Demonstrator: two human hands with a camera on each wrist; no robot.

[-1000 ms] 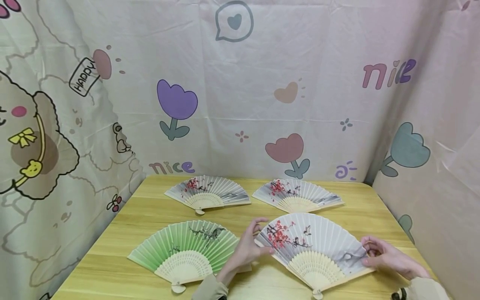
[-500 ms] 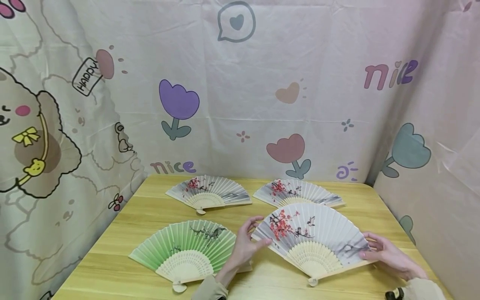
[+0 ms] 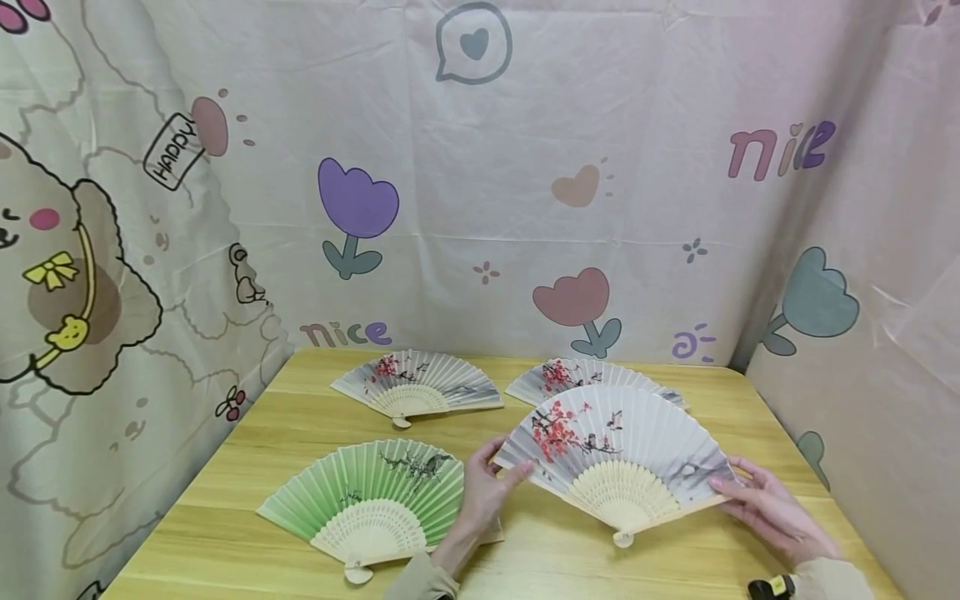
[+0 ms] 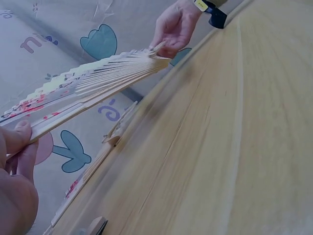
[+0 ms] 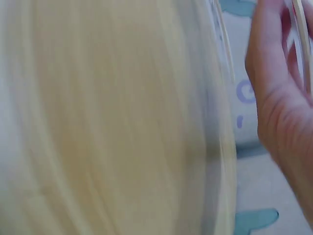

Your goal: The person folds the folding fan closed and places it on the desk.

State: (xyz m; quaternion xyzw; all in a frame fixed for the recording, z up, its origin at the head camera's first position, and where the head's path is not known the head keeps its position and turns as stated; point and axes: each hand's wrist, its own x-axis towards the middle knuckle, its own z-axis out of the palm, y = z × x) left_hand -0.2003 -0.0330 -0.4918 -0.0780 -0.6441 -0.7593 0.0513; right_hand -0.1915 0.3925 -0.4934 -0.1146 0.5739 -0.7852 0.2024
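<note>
Both hands hold one spread folding fan [image 3: 630, 442], grey-white with red blossoms, small birds and pale ribs. My left hand [image 3: 483, 492] pinches its left edge between thumb and fingers; my right hand [image 3: 776, 504] grips the right edge, thumb on the front. In the left wrist view the fan [image 4: 93, 88] is raised over the wooden table, with the left hand [image 4: 17, 171] at its near end and the right hand [image 4: 176, 27] at the far end. The right wrist view shows the right hand [image 5: 279, 73] with just a strip of the fan.
A green spread fan [image 3: 375, 500] lies at the front left of the table [image 3: 292, 417], partly behind the left wrist. Two more blossom fans lie at the back: one on the left [image 3: 416, 387], another on the right [image 3: 558, 379], partly covered by the held fan. Printed cloth [image 3: 465, 167] hangs behind.
The held fan has risen and shifted slightly left and back, now overlapping more of the back-right fan. Both hands moved with it; the other fans stayed put.
</note>
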